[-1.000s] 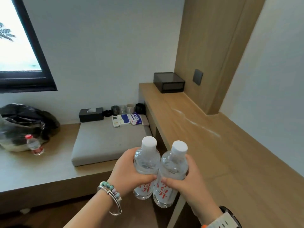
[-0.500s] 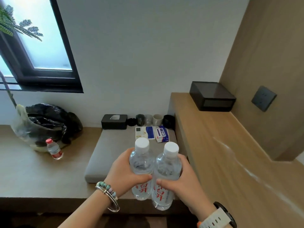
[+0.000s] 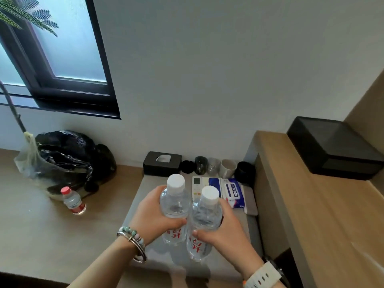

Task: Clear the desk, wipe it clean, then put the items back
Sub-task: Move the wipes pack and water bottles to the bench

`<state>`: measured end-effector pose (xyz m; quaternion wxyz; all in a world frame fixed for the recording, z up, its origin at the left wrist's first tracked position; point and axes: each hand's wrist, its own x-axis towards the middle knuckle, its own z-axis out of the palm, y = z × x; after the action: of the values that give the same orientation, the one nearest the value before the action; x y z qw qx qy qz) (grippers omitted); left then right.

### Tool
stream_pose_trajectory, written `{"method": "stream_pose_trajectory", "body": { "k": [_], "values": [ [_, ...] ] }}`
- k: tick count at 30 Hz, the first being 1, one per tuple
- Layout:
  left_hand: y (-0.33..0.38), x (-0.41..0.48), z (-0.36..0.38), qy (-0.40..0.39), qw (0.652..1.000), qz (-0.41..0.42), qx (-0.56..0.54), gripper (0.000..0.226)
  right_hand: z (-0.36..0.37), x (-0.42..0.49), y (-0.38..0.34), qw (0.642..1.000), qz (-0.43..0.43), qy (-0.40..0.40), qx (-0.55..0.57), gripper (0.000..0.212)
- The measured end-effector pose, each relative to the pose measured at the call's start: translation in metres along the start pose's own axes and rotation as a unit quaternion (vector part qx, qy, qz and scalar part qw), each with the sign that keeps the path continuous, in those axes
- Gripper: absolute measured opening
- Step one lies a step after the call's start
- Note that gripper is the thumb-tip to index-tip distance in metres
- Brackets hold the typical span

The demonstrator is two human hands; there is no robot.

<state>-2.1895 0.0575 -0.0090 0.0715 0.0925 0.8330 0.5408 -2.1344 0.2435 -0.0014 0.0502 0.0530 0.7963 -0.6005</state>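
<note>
Left hand (image 3: 153,213) grips the left bottle (image 3: 174,202), right hand (image 3: 224,231) the right bottle (image 3: 204,215), above a grey cushion (image 3: 248,225); remote (image 3: 197,183), wipes (image 3: 231,190), cups (image 3: 228,168), tissue box (image 3: 162,163) line its far edge.

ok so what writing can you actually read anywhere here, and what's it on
"开", probably: lower of two red characters on the left bottle, held by the left hand; the upper one is partly hidden.
Same red pair on the right bottle in the right hand: skewed, not surely readable.
Blue and white packet: print too blurred.
Remote: markings too small.
Small red-capped bottle: label too small.
</note>
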Motion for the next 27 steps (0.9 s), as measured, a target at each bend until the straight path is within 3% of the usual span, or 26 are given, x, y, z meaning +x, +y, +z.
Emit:
{"method": "stream_pose_trajectory", "body": {
  "k": [9, 27],
  "values": [
    [-0.043, 0.137, -0.055, -0.013, 0.998, -0.034, 0.044, 0.054, 0.045, 0.15, -0.014, 0.998, 0.049, 0.039, -0.024, 0.06],
    [-0.153, 0.314, -0.006, -0.013, 0.979, -0.149, 0.136, 0.07, 0.055, 0.356, 0.078, 0.979, 0.156, 0.031, -0.13, 0.057]
  ]
}}
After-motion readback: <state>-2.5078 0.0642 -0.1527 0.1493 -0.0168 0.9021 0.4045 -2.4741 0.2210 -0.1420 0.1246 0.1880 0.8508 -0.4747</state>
